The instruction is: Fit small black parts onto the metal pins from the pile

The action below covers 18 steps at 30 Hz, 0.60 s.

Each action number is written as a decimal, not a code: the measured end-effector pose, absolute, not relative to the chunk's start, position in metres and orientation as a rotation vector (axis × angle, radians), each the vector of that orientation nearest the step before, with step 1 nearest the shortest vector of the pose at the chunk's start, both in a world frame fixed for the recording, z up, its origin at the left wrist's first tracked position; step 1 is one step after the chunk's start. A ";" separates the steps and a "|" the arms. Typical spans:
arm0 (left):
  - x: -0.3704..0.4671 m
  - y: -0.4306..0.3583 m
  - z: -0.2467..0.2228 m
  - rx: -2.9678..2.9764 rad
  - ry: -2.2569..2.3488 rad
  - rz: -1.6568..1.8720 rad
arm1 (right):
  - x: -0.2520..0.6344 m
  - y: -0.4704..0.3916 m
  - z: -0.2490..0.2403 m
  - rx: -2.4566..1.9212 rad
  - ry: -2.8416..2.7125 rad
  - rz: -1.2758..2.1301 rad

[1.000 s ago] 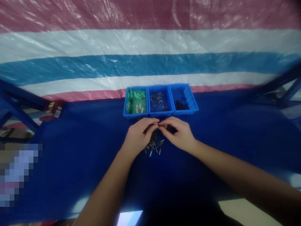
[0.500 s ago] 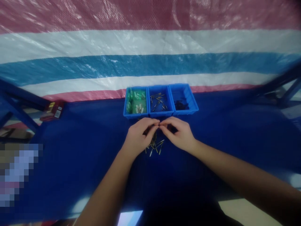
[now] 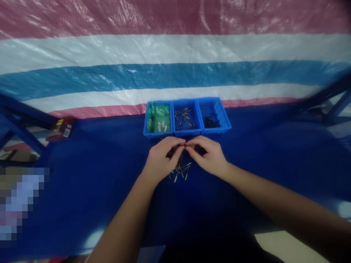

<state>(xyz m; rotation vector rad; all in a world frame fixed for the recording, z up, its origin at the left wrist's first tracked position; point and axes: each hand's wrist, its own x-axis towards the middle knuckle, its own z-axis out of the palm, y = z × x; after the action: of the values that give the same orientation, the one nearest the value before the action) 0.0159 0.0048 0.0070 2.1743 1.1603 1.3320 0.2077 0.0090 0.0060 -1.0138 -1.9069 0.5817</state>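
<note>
My left hand (image 3: 163, 156) and my right hand (image 3: 207, 153) meet fingertip to fingertip just in front of the blue bins. Each is closed in a pinch, thumb against fingers. Whatever sits between the fingertips is too small and too covered to name. Beneath and between my hands lies a loose pile of thin, brass-coloured metal pins (image 3: 178, 170), partly hidden by the left hand. Similar thin pins (image 3: 185, 118) lie in the middle blue bin (image 3: 201, 128). Small pale pieces (image 3: 162, 126) on green plastic fill the left bin (image 3: 145, 128), and small dark pieces (image 3: 210, 122) lie in the right bin (image 3: 223, 113).
The blue tabletop (image 3: 109, 164) stretches to both sides. A dark red box (image 3: 61, 129) stands at the far left beside a blue metal frame (image 3: 24, 126). Behind the bins hangs a striped plastic sheet (image 3: 175, 75). A blurred-out patch covers the lower left.
My hands keep the same pinched pose with almost no movement. The bright screen-like patch at the bottom edge has gone dim.
</note>
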 end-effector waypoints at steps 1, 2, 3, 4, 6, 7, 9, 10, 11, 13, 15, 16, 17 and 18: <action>0.016 0.005 0.007 2.176 1.160 1.326 | 0.208 0.009 0.006 -1.008 -1.907 0.577; 0.016 0.005 0.006 2.179 1.160 1.315 | 0.207 0.009 0.006 -1.000 -1.907 0.570; 0.015 0.005 0.006 2.182 1.164 1.302 | 0.207 0.008 0.006 -0.989 -1.908 0.562; 0.015 0.005 0.005 2.185 1.169 1.290 | 0.207 0.008 0.006 -0.980 -1.910 0.557; 0.015 0.004 0.005 2.192 1.181 1.277 | 0.207 0.008 0.006 -0.966 -1.915 0.551; 0.015 0.004 0.005 2.198 1.184 1.278 | 0.207 0.008 0.006 -0.963 -1.914 0.550; 0.015 0.004 0.005 2.207 1.175 1.284 | 0.207 0.008 0.007 -0.969 -1.908 0.548; 0.015 0.005 0.006 2.210 1.163 1.294 | 0.207 0.008 0.007 -0.974 -1.906 0.546; 0.016 0.005 0.006 2.212 1.150 1.305 | 0.207 0.008 0.007 -0.980 -1.903 0.544; 0.016 0.005 0.007 2.215 1.130 1.328 | 0.207 0.009 0.006 -0.985 -1.905 0.542; 0.016 0.006 0.007 2.218 1.130 1.330 | 0.207 0.009 0.006 -0.977 -1.907 0.542; 0.015 0.006 0.007 2.216 1.133 1.327 | 0.207 0.009 0.006 -0.968 -1.908 0.541; 0.015 0.006 0.006 2.211 1.139 1.320 | 0.207 0.009 0.006 -0.961 -1.909 0.538; 0.015 0.006 0.005 2.208 1.148 1.309 | 0.207 0.009 0.006 -0.953 -1.910 0.535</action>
<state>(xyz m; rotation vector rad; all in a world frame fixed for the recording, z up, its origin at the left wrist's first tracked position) 0.0147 0.0056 0.0055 2.2082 1.1481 1.3091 0.2067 0.0089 0.0062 -0.9529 -1.9104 0.5347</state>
